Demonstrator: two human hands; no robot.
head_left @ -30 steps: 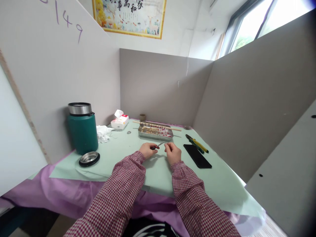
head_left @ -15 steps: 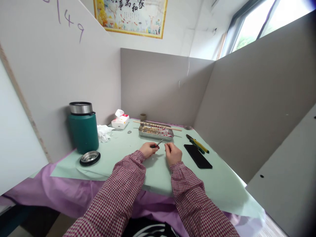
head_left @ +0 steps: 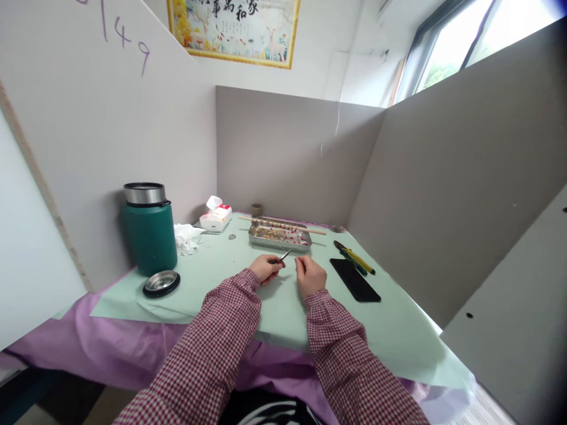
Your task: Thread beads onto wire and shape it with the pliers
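My left hand point(head_left: 264, 269) is closed around small pliers point(head_left: 284, 257) with a pointed metal tip and dark, reddish handles. The tip points up and to the right, toward my right hand. Fingers and thumb of my right hand point(head_left: 311, 276) are pinched together just right of that tip; anything between them is too small to make out. Just beyond both hands lies a shallow metal tray point(head_left: 279, 243) of small gold, red and clear pieces. A pale stick point(head_left: 315, 231) wound with beads rests across the tray.
To the right lie a black flat slab point(head_left: 355, 280) and yellow-green pliers point(head_left: 357, 258). On the left stand a green flask point(head_left: 150, 239), its lid point(head_left: 162, 283), crumpled tissue point(head_left: 186, 238) and a tissue pack point(head_left: 216, 218). A small brown cup point(head_left: 257, 209) sits behind. Grey partitions point(head_left: 292, 147) enclose the table.
The pliers have turned slightly in my left hand and their tip sits a little further left. My right hand stays in almost the same place, still pinched.
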